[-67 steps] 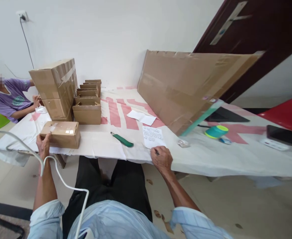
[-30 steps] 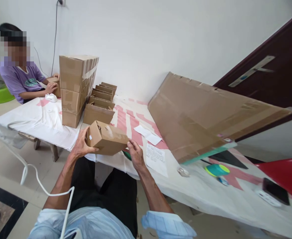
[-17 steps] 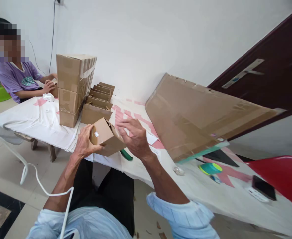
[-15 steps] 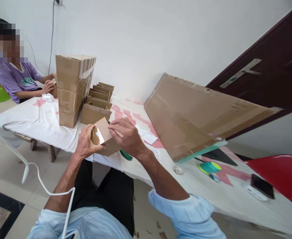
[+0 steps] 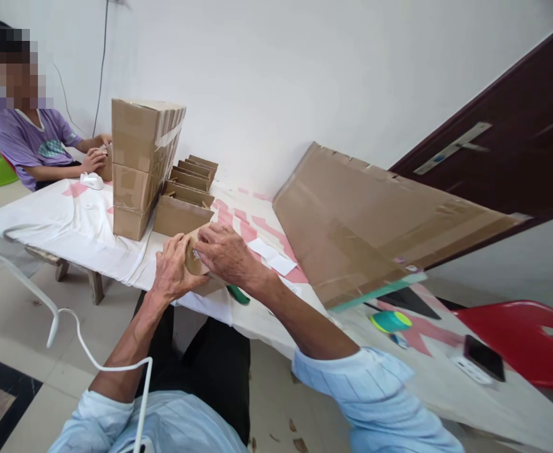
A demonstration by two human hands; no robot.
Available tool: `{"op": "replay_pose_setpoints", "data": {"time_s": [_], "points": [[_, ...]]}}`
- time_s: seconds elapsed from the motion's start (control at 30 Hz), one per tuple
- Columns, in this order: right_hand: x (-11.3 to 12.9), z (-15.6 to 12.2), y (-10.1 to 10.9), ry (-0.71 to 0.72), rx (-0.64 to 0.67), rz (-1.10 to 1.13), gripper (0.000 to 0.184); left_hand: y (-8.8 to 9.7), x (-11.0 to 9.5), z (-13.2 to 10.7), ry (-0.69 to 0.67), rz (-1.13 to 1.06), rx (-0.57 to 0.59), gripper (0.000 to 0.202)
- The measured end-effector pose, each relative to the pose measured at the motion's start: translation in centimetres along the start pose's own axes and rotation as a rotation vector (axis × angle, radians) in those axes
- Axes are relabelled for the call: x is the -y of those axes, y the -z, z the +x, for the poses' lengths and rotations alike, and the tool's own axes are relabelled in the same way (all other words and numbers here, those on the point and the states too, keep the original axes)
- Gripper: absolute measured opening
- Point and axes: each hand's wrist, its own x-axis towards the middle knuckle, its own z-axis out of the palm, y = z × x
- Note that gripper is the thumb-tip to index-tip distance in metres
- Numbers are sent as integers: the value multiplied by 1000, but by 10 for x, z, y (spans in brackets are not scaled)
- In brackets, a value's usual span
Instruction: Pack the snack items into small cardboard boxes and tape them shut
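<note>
A small brown cardboard box is held above the near edge of the table. My left hand is closed round its left side, thumb along the lower edge. Over the box's top lies my right hand, its fingers bent and pressed together at the end that bears a label; whether they pinch anything is hidden. Just beyond my hands stands an open cardboard box, first in a row of open boxes. A green object lies beside the held box, partly covered by my right forearm.
Stacked closed cartons rise at the left. A large cardboard sheet leans at the right. Tape roll, phone and red chair are further right. A co-worker in purple handles a box. A white cable hangs in front.
My right hand has moved left across the box top, to the labelled end, and now covers much of it. My left hand still grips the box. The view has shifted slightly.
</note>
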Motion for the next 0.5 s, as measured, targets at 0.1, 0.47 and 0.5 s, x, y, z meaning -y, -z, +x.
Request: {"op": "replay_pose_setpoints", "data": {"time_s": [0.1, 0.47, 0.5], "points": [[1, -1, 3, -4, -3, 31, 16, 1, -5, 1, 14, 22, 20, 99], [3, 9, 9, -94, 149, 79, 20, 10, -24, 0, 55, 137, 61, 100], [2, 10, 10, -97, 158, 76, 21, 10, -24, 1, 55, 140, 61, 100]]}}
